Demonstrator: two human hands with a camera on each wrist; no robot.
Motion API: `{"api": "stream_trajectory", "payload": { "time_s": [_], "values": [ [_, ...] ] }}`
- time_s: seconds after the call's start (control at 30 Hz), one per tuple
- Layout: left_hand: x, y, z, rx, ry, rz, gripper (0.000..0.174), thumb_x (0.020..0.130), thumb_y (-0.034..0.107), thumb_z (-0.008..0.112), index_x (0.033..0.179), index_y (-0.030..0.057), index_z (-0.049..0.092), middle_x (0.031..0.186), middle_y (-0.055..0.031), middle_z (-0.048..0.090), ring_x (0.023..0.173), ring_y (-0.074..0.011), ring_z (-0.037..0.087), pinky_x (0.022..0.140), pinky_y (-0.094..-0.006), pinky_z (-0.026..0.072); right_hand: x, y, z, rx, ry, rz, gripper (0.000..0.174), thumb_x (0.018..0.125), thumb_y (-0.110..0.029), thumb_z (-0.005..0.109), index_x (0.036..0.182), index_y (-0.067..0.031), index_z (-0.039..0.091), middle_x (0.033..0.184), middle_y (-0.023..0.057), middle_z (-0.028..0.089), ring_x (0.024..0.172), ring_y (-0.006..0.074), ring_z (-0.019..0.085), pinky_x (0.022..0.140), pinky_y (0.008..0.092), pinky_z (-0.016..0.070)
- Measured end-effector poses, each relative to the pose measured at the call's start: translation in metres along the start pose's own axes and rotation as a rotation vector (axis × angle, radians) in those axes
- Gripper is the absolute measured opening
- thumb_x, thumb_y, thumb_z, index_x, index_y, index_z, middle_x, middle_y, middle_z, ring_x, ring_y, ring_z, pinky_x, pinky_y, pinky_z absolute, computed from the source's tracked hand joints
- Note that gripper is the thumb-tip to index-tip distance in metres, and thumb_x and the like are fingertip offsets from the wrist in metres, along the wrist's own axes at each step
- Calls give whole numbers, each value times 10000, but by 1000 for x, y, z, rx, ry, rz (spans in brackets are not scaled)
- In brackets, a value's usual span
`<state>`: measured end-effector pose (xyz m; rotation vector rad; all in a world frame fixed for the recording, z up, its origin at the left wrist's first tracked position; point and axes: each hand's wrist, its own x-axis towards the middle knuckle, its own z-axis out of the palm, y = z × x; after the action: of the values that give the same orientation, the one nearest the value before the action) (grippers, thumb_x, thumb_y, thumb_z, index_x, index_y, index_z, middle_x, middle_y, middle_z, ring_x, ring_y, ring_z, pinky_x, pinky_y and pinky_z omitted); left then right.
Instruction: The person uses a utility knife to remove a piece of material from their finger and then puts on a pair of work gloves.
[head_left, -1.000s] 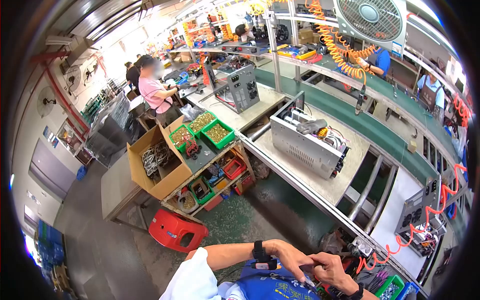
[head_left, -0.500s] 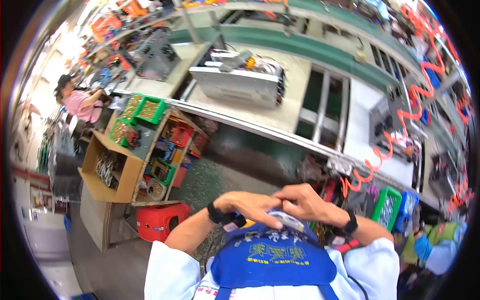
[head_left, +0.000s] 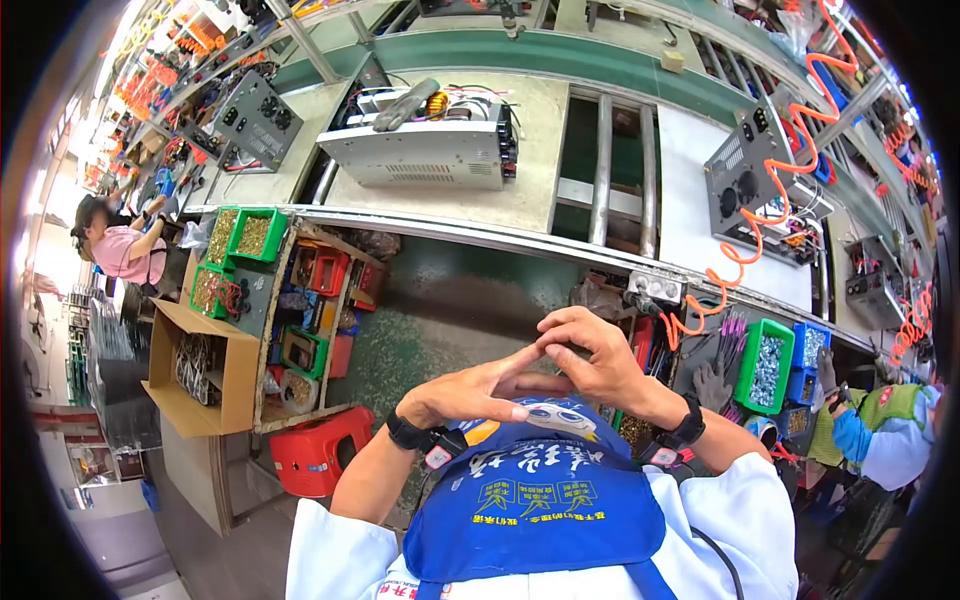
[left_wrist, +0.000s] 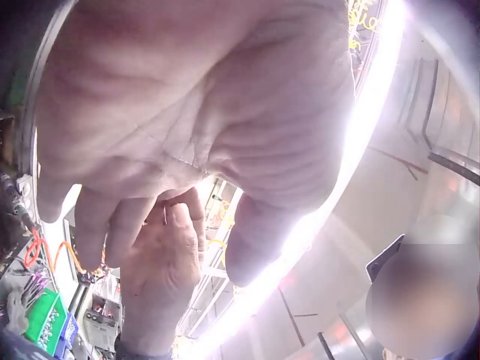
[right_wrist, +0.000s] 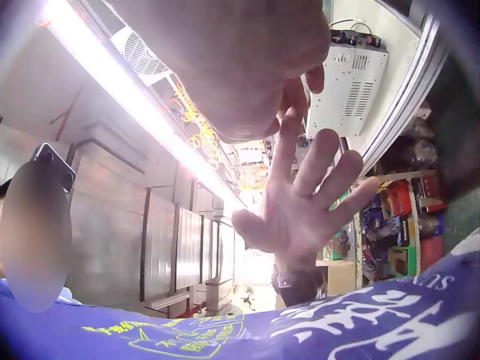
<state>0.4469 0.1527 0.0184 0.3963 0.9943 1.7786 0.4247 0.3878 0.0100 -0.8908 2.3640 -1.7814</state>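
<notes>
My left hand (head_left: 480,390) is held in front of my blue apron (head_left: 540,490), palm down, fingers extended and thumb apart. In the right wrist view the left palm (right_wrist: 300,214) shows nothing in it, with its fingers spread. Against the left fingertips is my right hand (head_left: 600,365), its fingers bent and its thumb close to them. I cannot tell whether it pinches a left finger. The left wrist view shows the right hand (left_wrist: 161,262) behind the left fingers. Both wrists wear black bands (head_left: 685,425).
Beyond my hands runs a conveyor bench with a silver metal case (head_left: 420,150), a grey glove (head_left: 405,105) on top. A cardboard box (head_left: 235,375) and a red stool (head_left: 320,450) are at the left. At the right stand a green bin (head_left: 765,370) of metal parts and a person (head_left: 890,430).
The view has turned right and down toward the apron. My hands, close together before, now show a wider gap between the left thumb and fingers. The fingertips still meet.
</notes>
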Motion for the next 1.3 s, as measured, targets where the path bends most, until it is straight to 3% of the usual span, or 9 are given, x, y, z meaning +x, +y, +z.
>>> {"api": "stream_trajectory", "payload": {
  "time_s": [0.07, 0.27, 0.47, 0.57, 0.67, 0.97, 1.17, 1.3],
  "values": [
    [-1, -1, -1, 13, 2, -17, 1113, 915, 310, 754, 1636, 66, -58, 1613, -288, 286, 1516, -329, 297, 1238, -441, 240, -2, -1, 4, -29, 33, 0, 153, 851, -62, 743, 997, -30, 712, 1110, 140, 665, 1041, 318, 651, 885, 406, 531],
    [-1, -10, -5, 107, 38, -19, 1011, 917, 243, 742, 1624, 29, 52, 1607, -199, 283, 1509, -289, 299, 1250, -420, 235, 4, -11, 4, -328, 42, -264, 151, 788, -79, 778, 924, -85, 713, 1023, 61, 661, 943, 263, 623, 854, 418, 473],
    [0, -3, 1, 155, 83, -41, 950, 914, 194, 741, 1609, 7, 121, 1591, -175, 298, 1499, -251, 301, 1263, -402, 212, 3, -13, 7, -418, 27, -319, 223, 735, -89, 808, 933, -87, 707, 942, 47, 645, 876, 268, 600, 768, 414, 446],
    [3, 1, 7, 218, 109, -30, 973, 890, 213, 745, 1611, 10, 124, 1577, -165, 327, 1482, -255, 339, 1243, -396, 249, 2, -15, 8, -470, 8, -337, 205, 734, -92, 794, 913, -80, 694, 938, 51, 643, 858, 262, 596, 751, 408, 439],
    [3, 4, 10, 265, 119, -36, 857, 915, 225, 747, 1557, -13, 232, 1525, -165, 379, 1461, -235, 342, 1246, -377, 234, 3, -17, 10, -498, -1, -331, 190, 723, -89, 780, 876, -74, 670, 922, 53, 635, 830, 259, 582, 731, 397, 433],
    [6, -4, 14, 669, 204, -111, 766, 890, 399, 764, 1398, -58, 419, 1303, -192, 576, 1251, -244, 534, 1081, -348, 411, 1, -10, 16, -695, -114, -405, 226, 667, -216, 735, 748, -66, 586, 793, 73, 542, 786, 243, 521, 715, 371, 416],
    [9, 1, 16, 689, 178, -284, 777, 886, 401, 770, 1399, -66, 422, 1344, -202, 564, 1280, -257, 532, 1099, -344, 404, -1, -2, 17, -711, -167, -428, 234, 616, -175, 702, 764, -65, 557, 777, 78, 519, 757, 258, 513, 690, 387, 414],
    [9, -15, 11, 378, 178, -119, 873, 895, 284, 766, 1533, -27, 259, 1439, -206, 510, 1386, -267, 470, 1152, -375, 372, 3, 9, 14, -561, -50, -326, 177, 671, -124, 661, 785, -55, 544, 788, 106, 529, 745, 305, 514, 678, 421, 420]
  ]
}}
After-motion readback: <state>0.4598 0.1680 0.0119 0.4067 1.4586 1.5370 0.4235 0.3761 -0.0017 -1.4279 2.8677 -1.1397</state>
